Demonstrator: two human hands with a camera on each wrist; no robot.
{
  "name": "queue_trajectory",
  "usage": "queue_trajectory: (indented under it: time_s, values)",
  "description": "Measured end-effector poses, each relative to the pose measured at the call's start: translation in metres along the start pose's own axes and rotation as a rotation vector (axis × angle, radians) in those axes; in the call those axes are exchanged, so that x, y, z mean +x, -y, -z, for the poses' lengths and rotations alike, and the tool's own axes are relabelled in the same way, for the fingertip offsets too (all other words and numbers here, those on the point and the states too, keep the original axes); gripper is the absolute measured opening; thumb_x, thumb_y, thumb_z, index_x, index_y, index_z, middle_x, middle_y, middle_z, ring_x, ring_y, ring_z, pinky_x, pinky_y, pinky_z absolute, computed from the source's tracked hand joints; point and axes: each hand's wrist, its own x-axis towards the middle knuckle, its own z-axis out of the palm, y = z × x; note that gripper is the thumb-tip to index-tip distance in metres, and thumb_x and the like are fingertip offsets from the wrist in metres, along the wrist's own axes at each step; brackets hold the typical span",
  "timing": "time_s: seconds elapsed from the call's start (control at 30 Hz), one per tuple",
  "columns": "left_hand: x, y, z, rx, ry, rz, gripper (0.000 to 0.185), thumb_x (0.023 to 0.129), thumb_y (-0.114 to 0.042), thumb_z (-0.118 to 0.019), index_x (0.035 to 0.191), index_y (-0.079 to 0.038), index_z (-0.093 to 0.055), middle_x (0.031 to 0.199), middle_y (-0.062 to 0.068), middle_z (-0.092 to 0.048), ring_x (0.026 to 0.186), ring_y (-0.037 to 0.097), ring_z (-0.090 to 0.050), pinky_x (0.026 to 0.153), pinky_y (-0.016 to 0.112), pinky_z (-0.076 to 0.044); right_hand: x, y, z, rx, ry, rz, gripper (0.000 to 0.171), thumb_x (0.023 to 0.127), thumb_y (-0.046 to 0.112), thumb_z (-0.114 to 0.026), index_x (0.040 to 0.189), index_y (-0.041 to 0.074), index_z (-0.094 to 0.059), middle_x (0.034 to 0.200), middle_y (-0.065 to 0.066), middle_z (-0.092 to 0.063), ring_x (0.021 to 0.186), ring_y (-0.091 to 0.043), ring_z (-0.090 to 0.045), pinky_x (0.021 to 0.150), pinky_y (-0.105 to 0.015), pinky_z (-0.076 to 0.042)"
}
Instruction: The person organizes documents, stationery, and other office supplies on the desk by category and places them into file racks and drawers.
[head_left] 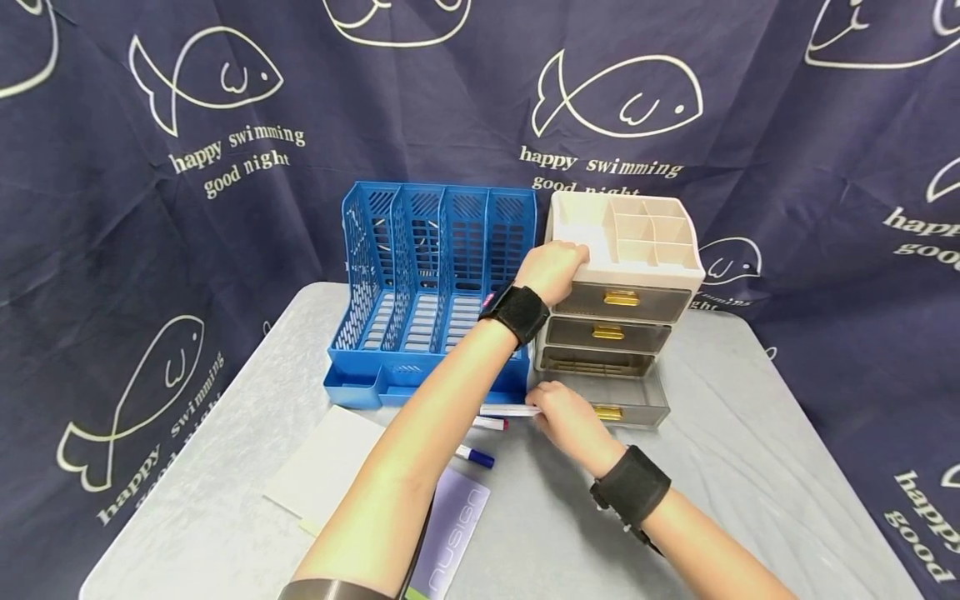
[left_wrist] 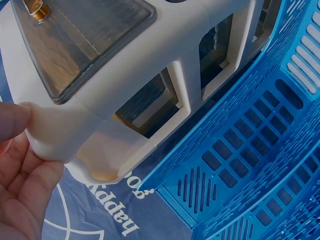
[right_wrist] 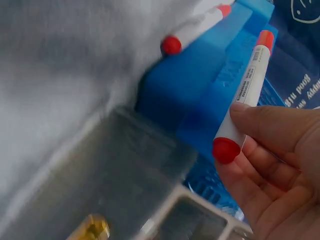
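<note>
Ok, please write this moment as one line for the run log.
left hand: grips top corner of drawer organizer | right hand: holds red-capped marker beside open bottom drawer | table: two more markers, blue file rack

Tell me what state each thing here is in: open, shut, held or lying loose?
Bottom drawer: pulled out, open.
Upper drawers: pushed in, shut.
Drawer organizer: upright, gripped at its top corner by the left hand.
Red-capped marker: capped, held in the right hand.
Blue-capped marker: capped, lying loose on the table.
Blue file rack: upright, slots bare.
</note>
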Motion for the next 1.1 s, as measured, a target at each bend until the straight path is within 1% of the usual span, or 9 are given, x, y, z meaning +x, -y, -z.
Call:
queue_trajectory:
  time_s: [0.13,0.33,0.57,0.73,0.93,1.1]
  values:
    - [-0.001,-0.001,0.001,0.003,-0.001,-0.001,0.034,0.086,-0.004,-0.062,0.118,-0.015,-0.062,0.114,0.001,-0.066,0.105,0.016,-0.061,0.086,0.03,-0.05,-0.002,-0.008,0.013,-0.019,-0.036,-0.006,0.02,0.068,-0.008,-0.073,0.076,0.009,-0.064,0.074,-0.001,-0.059,0.074,-0.019,-0.059,0.064,-0.033,-0.051]
    - [-0.001,-0.001,0.001,0.004,-0.006,-0.006,0.034,0.086,-0.004,-0.062,0.118,-0.015,-0.063,0.114,0.001,-0.066,0.105,0.017,-0.061,0.086,0.03,-0.05,-0.008,-0.026,0.03,-0.021,-0.046,-0.034,0.019,0.07,-0.009,-0.074,0.078,0.005,-0.064,0.075,-0.003,-0.06,0.073,-0.02,-0.059,0.064,-0.034,-0.05]
    - [-0.001,0.0,0.0,0.003,0.003,-0.001,0.034,0.086,-0.004,-0.062,0.118,-0.015,-0.062,0.114,0.001,-0.066,0.105,0.017,-0.061,0.086,0.03,-0.05,-0.021,-0.046,0.043,-0.031,-0.045,-0.069,0.023,0.068,-0.014,-0.07,0.083,0.003,-0.065,0.08,-0.005,-0.062,0.078,-0.023,-0.06,0.067,-0.037,-0.051]
    - [-0.001,0.0,0.0,0.002,0.003,-0.003,0.035,0.085,-0.003,-0.063,0.118,-0.015,-0.062,0.113,0.002,-0.066,0.104,0.017,-0.061,0.085,0.03,-0.051,-0.031,-0.06,0.048,-0.021,-0.08,-0.082,0.024,0.067,-0.017,-0.067,0.083,0.002,-0.064,0.08,-0.006,-0.062,0.078,-0.025,-0.06,0.068,-0.039,-0.05]
    - [0.0,0.0,-0.002,0.002,0.002,-0.003,0.036,0.085,-0.002,-0.062,0.118,-0.015,-0.063,0.114,0.003,-0.066,0.105,0.018,-0.061,0.086,0.031,-0.051,-0.042,-0.078,0.051,-0.033,-0.147,-0.048,0.027,0.062,-0.02,-0.068,0.077,0.0,-0.061,0.073,-0.007,-0.058,0.07,-0.026,-0.058,0.064,-0.04,-0.049]
    - [0.001,0.001,-0.001,-0.003,-0.002,-0.009,0.036,0.085,-0.001,-0.06,0.118,-0.015,-0.063,0.114,0.003,-0.066,0.104,0.018,-0.061,0.085,0.032,-0.051,-0.052,-0.088,0.057,-0.033,-0.139,-0.083,0.026,0.063,-0.02,-0.066,0.077,0.0,-0.059,0.072,-0.007,-0.056,0.068,-0.025,-0.056,0.062,-0.039,-0.049]
